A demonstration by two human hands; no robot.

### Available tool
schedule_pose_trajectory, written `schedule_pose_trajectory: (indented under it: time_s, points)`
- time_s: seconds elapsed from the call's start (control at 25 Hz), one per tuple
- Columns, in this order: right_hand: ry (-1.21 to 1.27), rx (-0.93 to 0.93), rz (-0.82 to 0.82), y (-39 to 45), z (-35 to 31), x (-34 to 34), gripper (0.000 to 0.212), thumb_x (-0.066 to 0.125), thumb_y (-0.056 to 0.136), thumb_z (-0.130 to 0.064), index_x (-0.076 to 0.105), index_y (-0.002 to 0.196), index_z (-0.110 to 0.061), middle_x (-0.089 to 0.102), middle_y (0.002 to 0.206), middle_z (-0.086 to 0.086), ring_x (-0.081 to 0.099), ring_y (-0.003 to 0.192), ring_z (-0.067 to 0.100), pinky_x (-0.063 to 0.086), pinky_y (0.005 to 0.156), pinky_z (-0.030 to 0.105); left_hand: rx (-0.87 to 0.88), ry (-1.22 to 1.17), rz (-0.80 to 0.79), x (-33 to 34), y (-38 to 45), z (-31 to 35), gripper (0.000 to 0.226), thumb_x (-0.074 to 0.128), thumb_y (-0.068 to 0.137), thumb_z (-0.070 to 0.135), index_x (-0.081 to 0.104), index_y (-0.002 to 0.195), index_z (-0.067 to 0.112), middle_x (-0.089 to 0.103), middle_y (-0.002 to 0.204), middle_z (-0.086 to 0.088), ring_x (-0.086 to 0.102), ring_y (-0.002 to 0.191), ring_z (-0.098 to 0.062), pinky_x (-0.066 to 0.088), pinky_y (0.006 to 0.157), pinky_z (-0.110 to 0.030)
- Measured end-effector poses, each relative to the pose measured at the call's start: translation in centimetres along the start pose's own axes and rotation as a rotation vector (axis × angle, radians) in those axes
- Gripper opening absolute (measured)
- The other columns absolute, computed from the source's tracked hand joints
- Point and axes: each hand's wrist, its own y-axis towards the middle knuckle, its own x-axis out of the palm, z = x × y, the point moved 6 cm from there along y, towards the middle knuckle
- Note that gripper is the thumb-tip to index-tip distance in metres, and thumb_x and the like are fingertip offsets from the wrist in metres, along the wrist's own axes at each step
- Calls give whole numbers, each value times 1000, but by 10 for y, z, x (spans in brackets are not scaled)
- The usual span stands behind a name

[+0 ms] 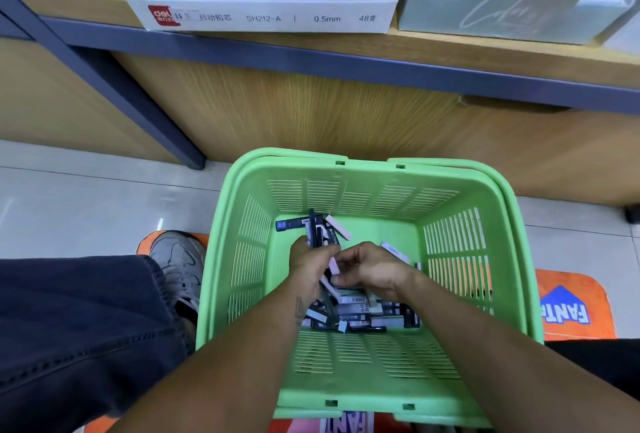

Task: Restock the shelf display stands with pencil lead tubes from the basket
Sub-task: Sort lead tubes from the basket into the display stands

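Crouched before the wooden shelf (346, 114), a person's left hand (308, 270) holds a closed grip on several dark pencil lead tubes (320, 230) inside the green slatted plastic basket (460, 245), while the right hand (372, 268) pinches a pale tube (333, 264), best aligned before lifting to the white cardboard display stand (263, 13).

The green slatted basket (450, 259) stands on the floor and holds many dark and white pencil lead tubes (363, 315), lying in disorder. On the shelf above, the white display stand (263, 13) keeps dark tubes upright in its slots.
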Motion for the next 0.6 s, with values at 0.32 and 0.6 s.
schedule_pose_trajectory:
  time_s: [0.32,0.6]
  points:
    - [-266,-71,279,-22,-56,-32,39,62,90,6,63,126,-11,73,107,7,70,88,22,57,68,28,146,212,-212,-6,-22,21,26,69,82,-8,62,101,8,63,74,-7,61,65,-23,55,67,-39]
    - [-292,-270,219,-41,-75,-1,57,60,89,6,54,142,-16,63,126,1,61,118,19,50,74,8,78,305,-507,0,-68,29,24,65,83,-8,57,102,4,60,61,-7,53,45,-16,44,40,-24]
